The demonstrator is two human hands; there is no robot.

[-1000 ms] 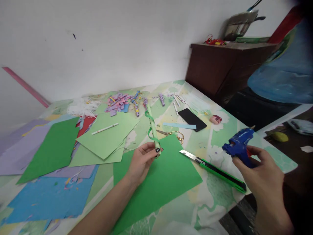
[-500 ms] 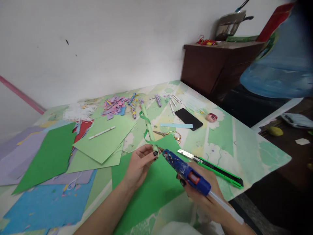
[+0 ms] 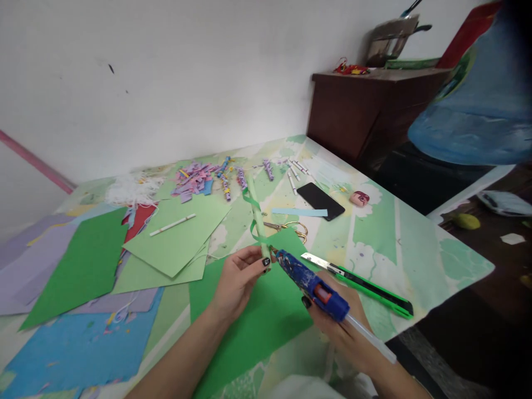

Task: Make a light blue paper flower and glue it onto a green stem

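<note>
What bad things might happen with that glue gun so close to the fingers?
1. The glue gun nozzle sits right beside the left hand, which pinches the pale green paper roll, so glue, if hot, might burn those fingertips.
2. The green utility knife lies just beyond the right hand with its blade out; a careless reach might cut.
3. Glue may drip onto the green sheet underneath.
</note>
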